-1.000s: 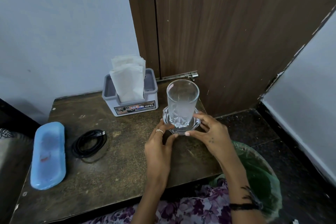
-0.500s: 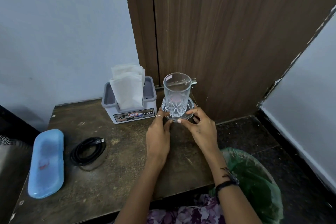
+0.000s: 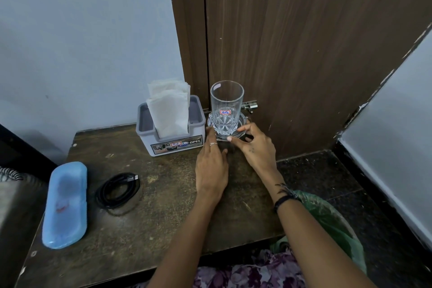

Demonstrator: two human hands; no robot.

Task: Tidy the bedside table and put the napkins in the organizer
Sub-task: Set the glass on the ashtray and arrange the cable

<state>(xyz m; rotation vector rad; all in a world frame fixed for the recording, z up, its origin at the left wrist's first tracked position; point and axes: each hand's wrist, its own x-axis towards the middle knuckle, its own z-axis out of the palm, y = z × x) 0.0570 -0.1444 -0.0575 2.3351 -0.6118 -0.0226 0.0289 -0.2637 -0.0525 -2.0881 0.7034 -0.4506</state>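
Head view: white folded napkins (image 3: 168, 110) upright in grey organizer (image 3: 173, 138).

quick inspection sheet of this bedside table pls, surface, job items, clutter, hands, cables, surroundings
surface: worn dark wooden table, scratched.
job's things: white napkins upright in grey plastic organizer.
clutter: clear cut-glass tumbler on glass saucer, beside organizer; light blue plastic case at left edge.
hands: left hand and right hand fingertips touch the saucer.
cables: coiled black cable, loose.
surroundings: brown wooden door; green-lined bin on floor.
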